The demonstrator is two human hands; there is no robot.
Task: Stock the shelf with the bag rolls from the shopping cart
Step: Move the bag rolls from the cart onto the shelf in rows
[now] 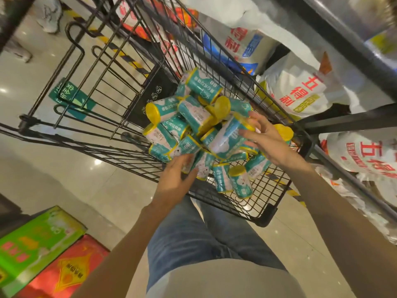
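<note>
Both hands reach into the shopping cart [268, 211]: left hand [171, 179] at 7 o'clock of the bag rolls [193, 125], right hand [266, 140] at 4 o'clock, fingers spread

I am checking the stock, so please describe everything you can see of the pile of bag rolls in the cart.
The bag rolls are short teal-and-white cylinders with yellow caps and a glossy printed wrap. They lie jumbled in a heap in the near end of the black wire cart. The left hand touches the heap's near edge; the right hand reaches onto its top.

Head-worn, looking steeply down and forward, close over the black wire shopping cart [120, 100]; single tilted wide-angle view.
</note>
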